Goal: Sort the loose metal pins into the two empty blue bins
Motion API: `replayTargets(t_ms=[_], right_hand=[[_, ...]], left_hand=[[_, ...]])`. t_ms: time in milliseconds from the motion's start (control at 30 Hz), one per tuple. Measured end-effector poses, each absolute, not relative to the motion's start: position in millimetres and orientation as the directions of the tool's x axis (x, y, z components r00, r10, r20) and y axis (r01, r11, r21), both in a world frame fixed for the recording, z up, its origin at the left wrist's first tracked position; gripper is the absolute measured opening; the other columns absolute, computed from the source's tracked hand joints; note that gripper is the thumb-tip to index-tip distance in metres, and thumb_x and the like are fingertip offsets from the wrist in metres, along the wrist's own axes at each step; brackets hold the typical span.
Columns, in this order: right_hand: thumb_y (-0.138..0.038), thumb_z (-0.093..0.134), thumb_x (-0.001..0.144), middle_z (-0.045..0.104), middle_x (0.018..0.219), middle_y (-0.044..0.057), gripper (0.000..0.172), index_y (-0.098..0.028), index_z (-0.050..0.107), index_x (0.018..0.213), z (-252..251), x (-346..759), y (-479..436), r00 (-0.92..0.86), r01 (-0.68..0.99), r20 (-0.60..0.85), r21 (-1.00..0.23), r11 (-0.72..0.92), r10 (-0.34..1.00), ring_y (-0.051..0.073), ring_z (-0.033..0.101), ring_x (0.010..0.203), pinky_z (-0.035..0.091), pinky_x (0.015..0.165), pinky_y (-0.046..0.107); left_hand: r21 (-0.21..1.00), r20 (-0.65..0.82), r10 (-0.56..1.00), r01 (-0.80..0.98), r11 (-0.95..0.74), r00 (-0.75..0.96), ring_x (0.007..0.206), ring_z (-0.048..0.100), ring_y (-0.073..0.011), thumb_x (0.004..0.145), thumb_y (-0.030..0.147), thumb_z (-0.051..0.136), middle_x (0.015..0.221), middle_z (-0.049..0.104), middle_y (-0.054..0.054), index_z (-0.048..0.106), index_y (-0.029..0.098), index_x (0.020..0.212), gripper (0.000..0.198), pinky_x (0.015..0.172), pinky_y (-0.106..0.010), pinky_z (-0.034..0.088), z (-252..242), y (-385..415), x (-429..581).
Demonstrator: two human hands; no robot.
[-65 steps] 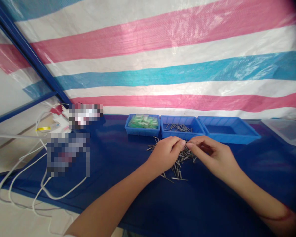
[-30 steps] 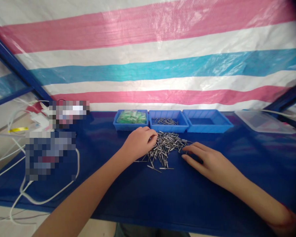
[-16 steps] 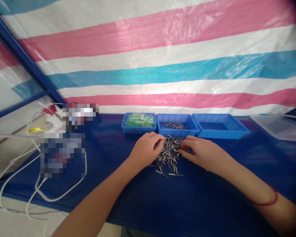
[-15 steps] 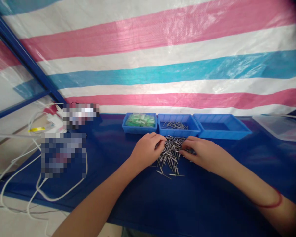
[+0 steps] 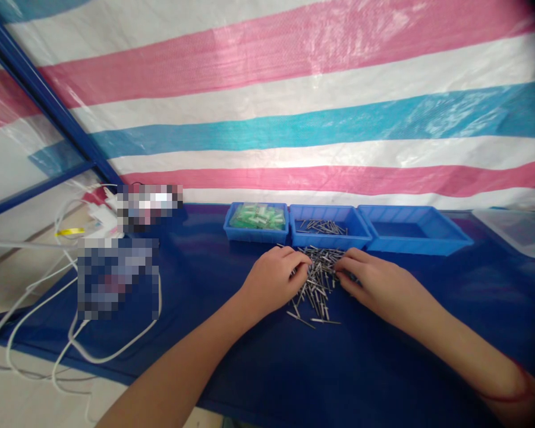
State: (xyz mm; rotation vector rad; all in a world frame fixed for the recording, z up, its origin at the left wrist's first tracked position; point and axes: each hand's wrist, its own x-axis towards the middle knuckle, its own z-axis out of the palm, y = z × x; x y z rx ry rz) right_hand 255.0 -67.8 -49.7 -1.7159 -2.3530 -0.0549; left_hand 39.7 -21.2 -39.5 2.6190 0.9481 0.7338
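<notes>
A loose pile of silver pop rivets (image 5: 320, 276) lies on the blue tabletop, with a few stray ones at its near edge. My left hand (image 5: 276, 276) rests at the pile's left side, its fingers and thumb curled closed on rivets there. From the right, my right hand (image 5: 377, 285) reaches in with thumb and fingers bent together on rivets at the pile's edge. Exactly which rivets each hand grips is hidden by the fingers. Just behind the pile, a blue bin (image 5: 356, 236) contains some more rivets.
Left of that bin stands a blue bin (image 5: 249, 236) with green-and-white pieces in clear plastic. Another blue bin (image 5: 428, 245) stands right, beside a clear plastic lid or tray (image 5: 512, 235). White cables (image 5: 102, 358) and blurred-out items crowd the left. A striped sheet (image 5: 294, 137) hangs behind.
The whole view has shifted slightly, so the bins and pile appear farther right. My right hand's fingertips have drawn slightly outward from the pile's middle; my left hand stays at its left side.
</notes>
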Motion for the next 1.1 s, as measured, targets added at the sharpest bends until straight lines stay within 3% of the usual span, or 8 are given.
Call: replayTargets(t_ms=[233, 567, 700, 800, 933, 1100], right_hand=[[-0.028, 0.044, 0.092, 0.06, 0.092, 0.007, 0.023, -0.019, 0.064, 0.087, -51.4, 251.2, -69.8, -0.278, 0.955, 0.241, -0.033, 0.294, 0.93, 0.019, 0.062, 0.074, 0.044, 0.06, 0.031], [-0.018, 0.04, 0.093, 0.058, 0.088, 0.01, 0.02, -0.016, 0.059, 0.086, -64.4, 255.4, -66.3, -0.345, 0.927, 0.312, -0.037, 0.374, 0.885, 0.022, 0.056, 0.079, 0.044, 0.075, 0.036], [-0.02, 0.04, 0.094, 0.062, 0.092, 0.012, 0.021, -0.016, 0.06, 0.09, -54.0, 251.2, -70.3, -0.345, 0.921, 0.405, -0.025, 0.388, 0.847, 0.024, 0.054, 0.079, 0.042, 0.074, 0.039], [-0.021, 0.041, 0.095, 0.065, 0.092, 0.011, 0.02, -0.018, 0.06, 0.094, -43.5, 244.6, -76.0, -0.328, 0.894, 0.456, -0.132, 0.428, 0.827, 0.024, 0.057, 0.082, 0.043, 0.075, 0.039], [-0.024, 0.045, 0.094, 0.067, 0.097, 0.007, 0.016, -0.021, 0.061, 0.096, -38.7, 237.3, -83.0, -0.283, 0.779, 0.52, -0.366, 0.509, 0.806, 0.021, 0.062, 0.092, 0.047, 0.083, 0.035], [-0.035, 0.058, 0.087, 0.069, 0.097, 0.006, 0.019, -0.022, 0.062, 0.1, -47.3, 230.0, -86.4, -0.004, 0.602, 0.407, -0.729, 0.327, 0.914, 0.019, 0.066, 0.082, 0.054, 0.072, 0.031]], left_hand=[[0.4, 0.365, 0.657, 0.526, -0.751, 0.66, 0.084, 0.061, -0.0177, 0.093, 0.023, 0.045, 0.095, 0.07, -0.005, 0.066, 0.018, 0.097, 0.023, 0.083, -0.031, 0.045, -37.8, -23.8, 38.9], [0.412, 0.353, 0.651, 0.514, -0.753, 0.672, 0.085, 0.061, -0.0177, 0.094, 0.024, 0.045, 0.096, 0.069, -0.006, 0.066, 0.016, 0.098, 0.023, 0.082, -0.031, 0.045, -36.9, -26.2, 38.2], [0.45, 0.359, 0.659, 0.497, -0.742, 0.661, 0.095, 0.06, -0.0194, 0.095, 0.032, 0.045, 0.106, 0.066, -0.008, 0.063, 0.016, 0.113, 0.03, 0.089, -0.032, 0.045, -34.5, -31.5, 39.8], [0.486, 0.36, 0.651, 0.461, -0.743, 0.669, 0.1, 0.059, -0.0199, 0.095, 0.037, 0.046, 0.111, 0.065, -0.009, 0.059, 0.015, 0.121, 0.036, 0.092, -0.031, 0.045, -34.3, -35.3, 42.9], [0.54, 0.338, 0.645, 0.42, -0.729, 0.686, 0.096, 0.061, -0.0184, 0.096, 0.031, 0.045, 0.104, 0.068, -0.007, 0.064, 0.017, 0.109, 0.028, 0.088, -0.029, 0.045, -34.9, -37.3, 46.1], [0.65, 0.311, 0.711, 0.405, -0.643, 0.63, 0.083, 0.061, -0.0155, 0.093, 0.03, 0.05, 0.088, 0.068, -0.004, 0.065, 0.018, 0.092, 0.02, 0.077, -0.025, 0.046, -33.9, -39.3, 48.9]])
